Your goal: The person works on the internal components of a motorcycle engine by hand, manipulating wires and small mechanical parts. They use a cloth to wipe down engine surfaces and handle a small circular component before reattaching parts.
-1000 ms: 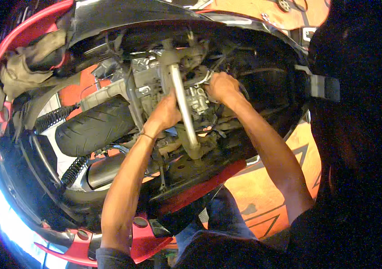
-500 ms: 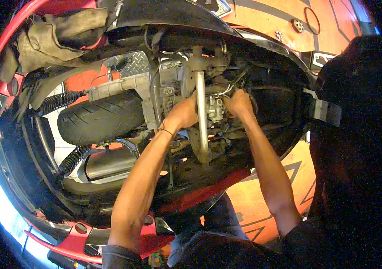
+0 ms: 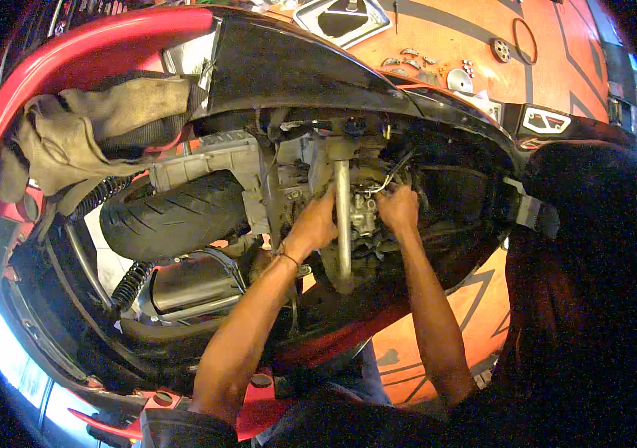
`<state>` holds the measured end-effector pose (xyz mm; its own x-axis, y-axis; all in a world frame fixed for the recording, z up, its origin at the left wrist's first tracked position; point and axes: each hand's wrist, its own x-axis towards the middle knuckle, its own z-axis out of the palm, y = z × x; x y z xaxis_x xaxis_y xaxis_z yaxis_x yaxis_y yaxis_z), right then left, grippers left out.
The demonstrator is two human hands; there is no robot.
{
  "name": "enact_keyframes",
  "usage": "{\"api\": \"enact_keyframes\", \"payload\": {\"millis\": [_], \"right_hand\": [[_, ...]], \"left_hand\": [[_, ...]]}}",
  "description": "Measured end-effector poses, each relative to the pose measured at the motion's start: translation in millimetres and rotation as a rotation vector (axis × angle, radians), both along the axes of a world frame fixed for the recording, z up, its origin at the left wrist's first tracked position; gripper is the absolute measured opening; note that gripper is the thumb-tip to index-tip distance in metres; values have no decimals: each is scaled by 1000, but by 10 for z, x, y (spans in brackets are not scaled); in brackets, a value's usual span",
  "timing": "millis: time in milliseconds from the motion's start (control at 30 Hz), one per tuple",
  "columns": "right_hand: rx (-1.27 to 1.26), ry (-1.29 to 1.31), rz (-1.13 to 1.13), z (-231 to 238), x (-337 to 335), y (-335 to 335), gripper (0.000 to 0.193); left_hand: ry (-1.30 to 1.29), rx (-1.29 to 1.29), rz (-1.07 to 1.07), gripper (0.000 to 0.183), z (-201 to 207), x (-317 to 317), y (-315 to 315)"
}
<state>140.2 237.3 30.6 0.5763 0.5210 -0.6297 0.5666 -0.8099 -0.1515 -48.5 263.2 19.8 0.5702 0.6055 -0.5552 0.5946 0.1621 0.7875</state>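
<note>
Both hands, left hand point(image 3: 317, 224) and right hand point(image 3: 399, 207), curled on carburettor point(image 3: 363, 216) at frame centre, hemmed by one metal tube point(image 3: 343, 224); grip unclear. One tyre point(image 3: 172, 213) seen left.

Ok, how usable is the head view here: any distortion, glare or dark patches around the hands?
Head view: strong fisheye bend, black corners; blown-out glare along the lower left rim; left hand and right hand sharp and well lit on the small metal engine part; recess around them shadowed; dark mass blocks the right side.

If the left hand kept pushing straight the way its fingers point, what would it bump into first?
Probably the small metal engine part right at the fingertips of the left hand, tucked behind the upright silver frame tube. Depth is hard to judge, and it may already be touching.
</note>
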Motion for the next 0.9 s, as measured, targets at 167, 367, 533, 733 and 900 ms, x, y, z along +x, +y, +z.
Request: {"api": "enact_keyframes", "payload": {"millis": [167, 367, 533, 733, 900], "right_hand": [[-44, -53, 59, 21, -1, 55, 29], [-3, -174, 382, -54, 53, -60, 22], [51, -121, 463, -114, 55, -23, 21], [120, -81, 736, -251, 284, -83, 25], [83, -13, 897, -271, 438, -96, 21]], "left_hand": [[106, -193, 32, 70, 239, 82, 132], [126, -161, 48, 76, 136, 102, 61], [68, -194, 89, 82, 40, 16, 1], [142, -293, 104, 83, 127, 35, 18], [114, -229, 124, 89, 92, 37, -4]]}}
